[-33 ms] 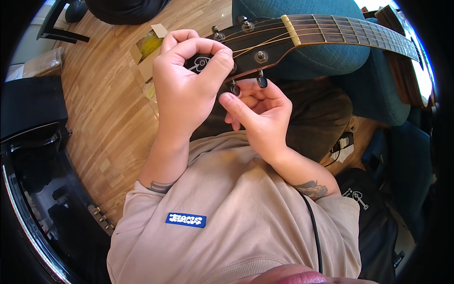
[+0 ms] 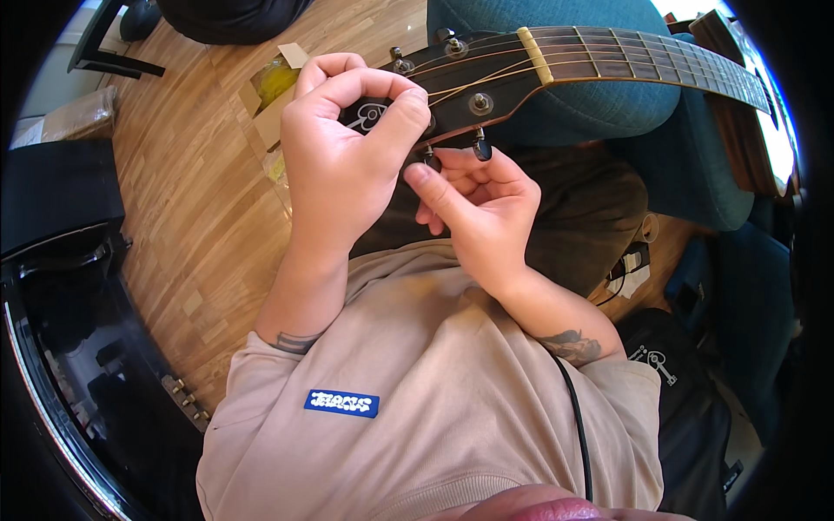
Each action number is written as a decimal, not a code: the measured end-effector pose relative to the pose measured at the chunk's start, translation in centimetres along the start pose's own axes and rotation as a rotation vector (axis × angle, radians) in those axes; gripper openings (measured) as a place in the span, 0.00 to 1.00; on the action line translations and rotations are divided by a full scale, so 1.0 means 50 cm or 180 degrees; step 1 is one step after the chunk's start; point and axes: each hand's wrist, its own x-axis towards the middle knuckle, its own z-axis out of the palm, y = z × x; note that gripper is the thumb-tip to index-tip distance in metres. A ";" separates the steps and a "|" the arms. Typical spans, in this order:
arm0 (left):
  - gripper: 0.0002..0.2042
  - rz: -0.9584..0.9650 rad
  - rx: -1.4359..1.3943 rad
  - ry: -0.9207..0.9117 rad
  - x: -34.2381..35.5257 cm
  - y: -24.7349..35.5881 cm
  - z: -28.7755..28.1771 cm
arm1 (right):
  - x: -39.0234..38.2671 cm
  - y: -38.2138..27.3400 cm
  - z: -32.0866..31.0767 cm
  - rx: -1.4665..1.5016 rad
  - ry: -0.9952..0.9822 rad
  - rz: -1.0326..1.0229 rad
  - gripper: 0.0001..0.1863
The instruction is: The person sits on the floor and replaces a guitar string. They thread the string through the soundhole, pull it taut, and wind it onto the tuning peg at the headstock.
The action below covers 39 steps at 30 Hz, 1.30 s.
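Note:
An acoustic guitar lies across the far side, its black headstock [image 2: 452, 120] toward my left and its fretted neck [image 2: 625, 65] running right over a teal padded seat. My left hand [image 2: 343, 148] curls over the headstock, thumb and forefinger pinched where a guitar string [image 2: 445, 93] runs under the fingertips. Below the headstock's near edge, my right hand [image 2: 491, 213] has thumb and forefinger at a dark tuning peg [image 2: 433, 160]. A second near-side tuning peg [image 2: 482, 149] sits just right of it. The strings pass over a pale nut [image 2: 534, 56].
The teal seat [image 2: 599, 117] is beneath the neck. A glossy black piano-like cabinet [image 2: 78, 347] stands at left on the wooden floor [image 2: 191, 174]. An open cardboard box [image 2: 261, 100] lies beyond my left hand. A black cable [image 2: 575, 408] crosses my shirt.
My right hand has shifted very slightly, its thumb turning a little at the tuning peg. The left hand looks still.

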 end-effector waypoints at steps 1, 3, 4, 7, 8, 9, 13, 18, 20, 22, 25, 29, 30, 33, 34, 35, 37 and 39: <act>0.08 0.0001 -0.0013 0.0004 0.001 -0.001 0.000 | 0.002 0.004 -0.002 -0.0055 -0.0016 -0.0065 0.09; 0.08 -0.0007 -0.0028 0.0025 0.000 -0.004 0.000 | 0.000 0.002 0.003 -0.0021 -0.0031 -0.0002 0.09; 0.08 -0.0016 -0.0031 0.0044 -0.002 -0.006 0.001 | 0.003 -0.007 0.001 0.0251 -0.0106 0.0452 0.09; 0.08 -0.0058 -0.0106 0.0075 0.000 -0.006 0.004 | 0.019 -0.023 -0.016 0.1532 -0.0350 0.1818 0.13; 0.08 -0.0074 -0.0143 0.0080 0.001 -0.006 0.005 | 0.022 -0.017 -0.022 0.1775 -0.0478 0.1904 0.13; 0.07 -0.0070 -0.0142 0.0078 0.002 -0.006 0.007 | 0.026 -0.012 -0.031 0.2003 -0.0615 0.1983 0.12; 0.06 -0.0020 -0.0126 0.0064 -0.002 -0.015 0.002 | 0.017 -0.010 -0.010 0.1102 -0.0237 0.1068 0.08; 0.06 -0.0102 -0.0304 -0.0036 0.005 -0.012 -0.001 | 0.009 0.012 -0.003 -0.0137 -0.0020 -0.0190 0.12; 0.06 -0.0079 -0.0261 -0.0039 0.006 -0.016 -0.003 | 0.011 0.016 -0.004 -0.0445 -0.0040 -0.0430 0.10; 0.07 -0.0050 -0.0217 -0.0054 0.004 -0.018 -0.004 | 0.012 0.029 -0.006 -0.0590 -0.0079 -0.0698 0.08; 0.07 -0.0008 -0.0156 -0.0060 0.001 -0.019 -0.007 | 0.014 -0.011 -0.020 0.0571 -0.0440 0.1078 0.09; 0.06 -0.0023 -0.0114 -0.0064 0.002 -0.015 -0.007 | 0.024 -0.012 -0.033 0.2706 -0.0949 0.2272 0.10; 0.05 0.0003 -0.0098 -0.0062 0.006 -0.014 -0.004 | 0.026 -0.010 -0.029 0.2119 -0.0686 0.1798 0.09; 0.05 -0.0149 -0.0210 -0.0033 0.004 -0.007 0.000 | 0.009 0.007 -0.015 0.0644 -0.0086 0.0571 0.09; 0.04 0.0067 -0.0182 -0.0086 0.008 -0.021 -0.003 | 0.008 -0.001 -0.009 0.0374 0.0000 0.0449 0.10; 0.04 0.0055 -0.0191 -0.0097 0.005 -0.017 -0.005 | 0.003 0.013 -0.012 0.0412 -0.0010 0.0422 0.13; 0.03 -0.0053 -0.0114 -0.0078 0.006 -0.008 -0.010 | 0.002 0.055 -0.012 0.0205 -0.0150 -0.0399 0.14; 0.03 -0.0159 -0.0277 -0.0141 0.008 -0.011 -0.017 | 0.010 0.051 -0.006 0.0267 -0.0088 -0.0199 0.11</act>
